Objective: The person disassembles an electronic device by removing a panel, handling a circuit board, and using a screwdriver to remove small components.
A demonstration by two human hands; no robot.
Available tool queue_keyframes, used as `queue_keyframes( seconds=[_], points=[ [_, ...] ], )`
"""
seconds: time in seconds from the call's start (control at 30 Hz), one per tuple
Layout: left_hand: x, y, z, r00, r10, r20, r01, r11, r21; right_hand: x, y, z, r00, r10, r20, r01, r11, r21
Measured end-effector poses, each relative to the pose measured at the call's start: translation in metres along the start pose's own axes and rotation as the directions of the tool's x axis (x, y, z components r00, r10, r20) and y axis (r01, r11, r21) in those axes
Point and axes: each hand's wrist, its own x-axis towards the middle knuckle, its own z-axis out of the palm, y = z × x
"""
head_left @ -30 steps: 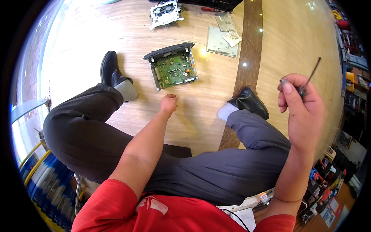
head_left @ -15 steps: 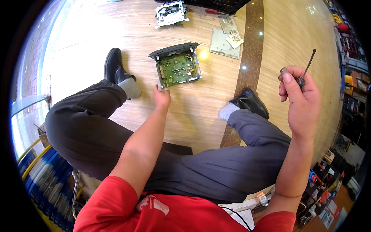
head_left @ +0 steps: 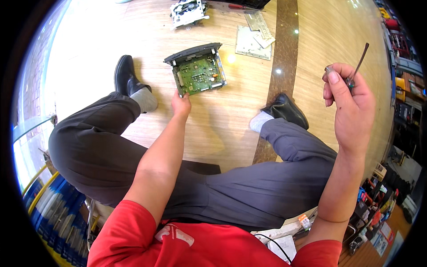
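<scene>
An open electronic unit (head_left: 200, 73) with a green circuit board and a black front panel lies on the floor between my feet. My left hand (head_left: 181, 103) has its fingers closed on the near-left corner of this unit. Raised at the right, my right hand (head_left: 347, 102) grips a screwdriver (head_left: 361, 57) by its green-tinted handle, shaft pointing up. A small greyish piece shows at that thumb tip, too small to name.
Beyond the unit are a metal mechanism (head_left: 187, 15), loose metal plates (head_left: 249, 42), a red-handled screwdriver (head_left: 235, 6) and a black case's edge. My shoes (head_left: 287, 113) flank the unit. Crowded tool shelves (head_left: 402, 89) line the right; blue items in a yellow rack (head_left: 49, 213) stand lower left.
My left hand has moved forward from the bare floor onto the corner of the unit. My right hand has risen a little, still holding the screwdriver.
</scene>
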Motion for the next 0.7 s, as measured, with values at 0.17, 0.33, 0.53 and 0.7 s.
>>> queue_keyframes(
  seconds=[0.17,0.33,0.53,0.7],
  points=[
    [0.003,0.004,-0.004,0.997,0.037,-0.069,-0.034,0.998,0.044,0.000,0.000,-0.001,1.000,-0.019,0.008,0.019,1.000,0.000],
    [0.005,0.014,-0.008,0.995,0.034,-0.094,-0.035,0.999,-0.009,-0.002,-0.002,0.000,0.999,-0.035,0.008,0.035,0.999,0.016],
    [0.002,0.032,-0.014,0.987,0.030,-0.155,-0.047,0.993,-0.107,-0.004,-0.001,0.000,0.998,-0.066,0.003,0.066,0.998,0.005],
    [0.001,0.050,-0.022,0.995,0.001,-0.100,-0.013,0.993,-0.120,-0.006,0.003,-0.003,0.997,-0.076,-0.018,0.076,0.997,-0.005]
  ],
)
